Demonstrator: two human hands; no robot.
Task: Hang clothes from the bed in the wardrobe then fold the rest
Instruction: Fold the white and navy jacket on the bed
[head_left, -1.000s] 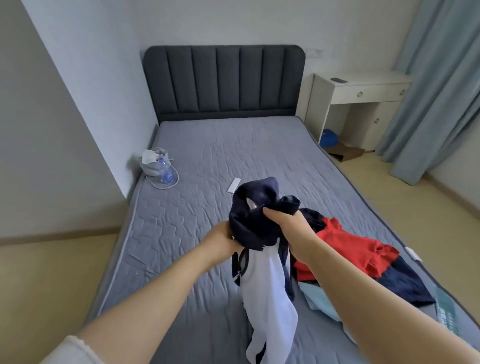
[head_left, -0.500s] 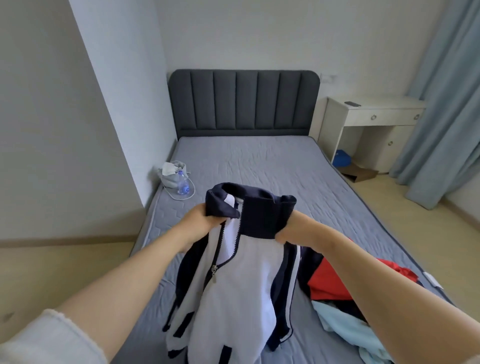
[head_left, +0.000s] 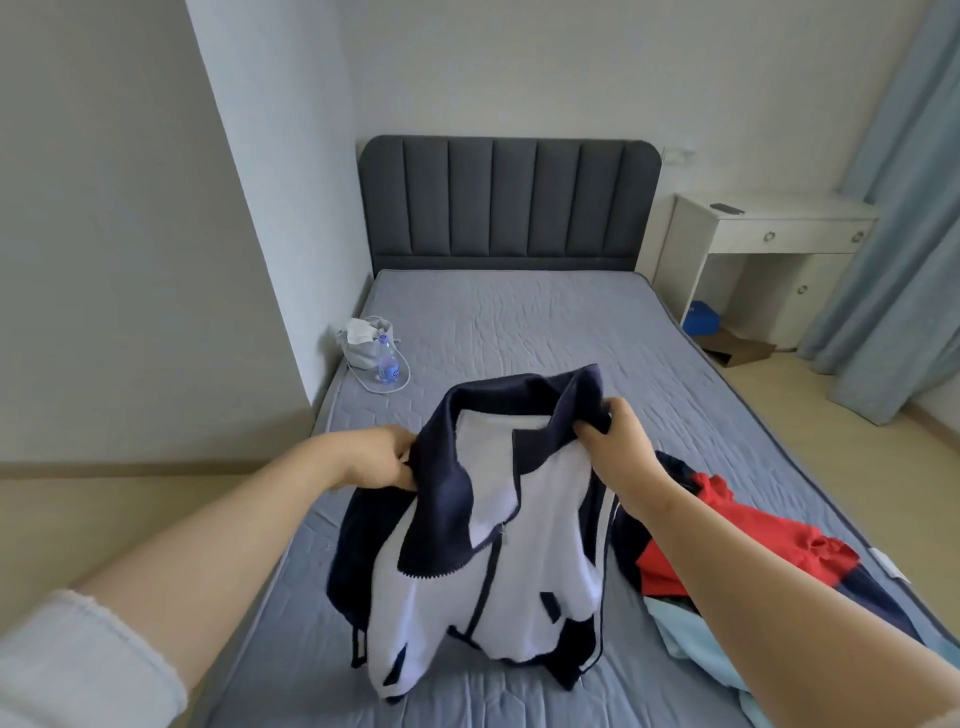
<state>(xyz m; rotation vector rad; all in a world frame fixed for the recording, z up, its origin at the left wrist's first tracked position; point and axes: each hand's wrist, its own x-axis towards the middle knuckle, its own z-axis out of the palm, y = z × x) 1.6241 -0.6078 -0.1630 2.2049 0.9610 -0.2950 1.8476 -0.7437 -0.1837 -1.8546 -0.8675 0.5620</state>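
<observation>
Navy-and-white zip jacket (head_left: 519, 545) held up by its collar over the foot of the bed (head_left: 519, 322).

The collar is gripped at both ends. The left hand (head_left: 382, 457) is curled round the navy edge at the garment's 9 o'clock, and the right hand (head_left: 618, 447) is closed on the other end at 2 o'clock, slightly higher. The jacket's long axis is hung from the hands toward 6 o'clock, with the part-open zip turned to the camera and the hem seemingly laid on the mattress. At 4 o'clock, just beside it, a red garment (head_left: 727, 535) and a pale blue garment (head_left: 691, 639) are left heaped. Farther off at 11 o'clock, a bag (head_left: 363, 348) and bottle (head_left: 386, 358) are seen by the wall. No wardrobe or hanger is shown, so a turn away from the bed is judged necessary.
</observation>
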